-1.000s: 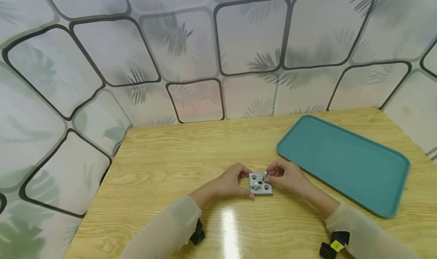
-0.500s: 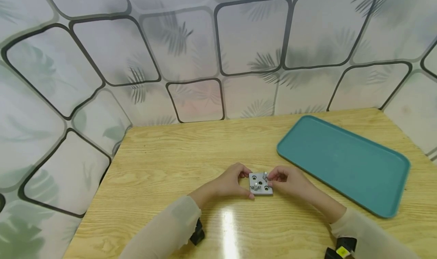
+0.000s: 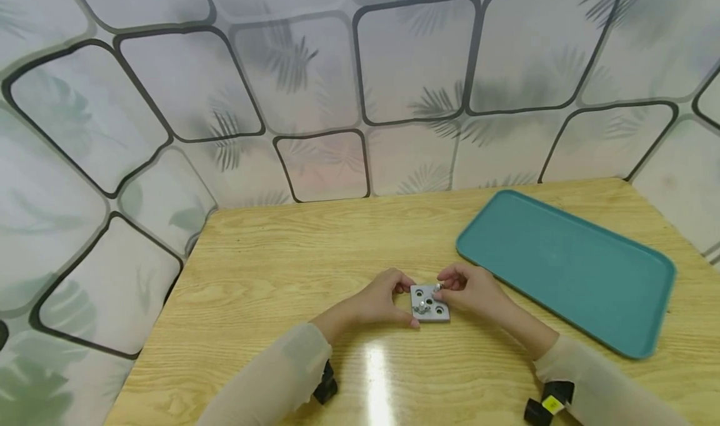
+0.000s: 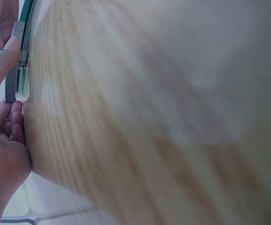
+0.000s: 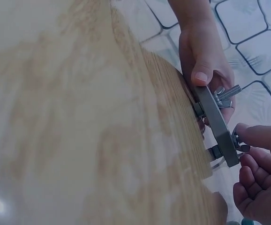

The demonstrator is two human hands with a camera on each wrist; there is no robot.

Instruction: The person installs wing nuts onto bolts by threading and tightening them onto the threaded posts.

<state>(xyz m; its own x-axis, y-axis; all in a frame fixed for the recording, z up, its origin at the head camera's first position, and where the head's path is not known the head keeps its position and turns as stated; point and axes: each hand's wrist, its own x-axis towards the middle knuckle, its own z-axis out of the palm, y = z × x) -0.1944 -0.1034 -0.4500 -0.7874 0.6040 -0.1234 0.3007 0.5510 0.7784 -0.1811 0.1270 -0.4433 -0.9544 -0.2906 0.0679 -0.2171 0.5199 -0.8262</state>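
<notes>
A square grey metal plate (image 3: 430,313) with several round holes lies at the middle of the table. My left hand (image 3: 378,299) grips its left side, thumb at the near edge and fingers at the far edge. Near that thumb a wing nut (image 5: 224,102) sits on a threaded bolt (image 5: 233,91) that sticks up from the plate. My right hand (image 3: 474,290) pinches a second wing nut (image 5: 241,143) at the plate's far right corner between thumb and forefinger, partly hiding it. Under the plate, bolt heads (image 5: 215,152) show between it and the table.
Behind and right of my right hand lies a teal tray (image 3: 568,263), set at an angle. The wood table (image 3: 315,245) ends at a patterned wall covering (image 3: 320,163). Each sleeve bears a black wrist camera (image 3: 326,385).
My right hand drew back slightly to the right from the wing nut half a second ago, and now its fingers are back round it. The left hand and plate stay in place.
</notes>
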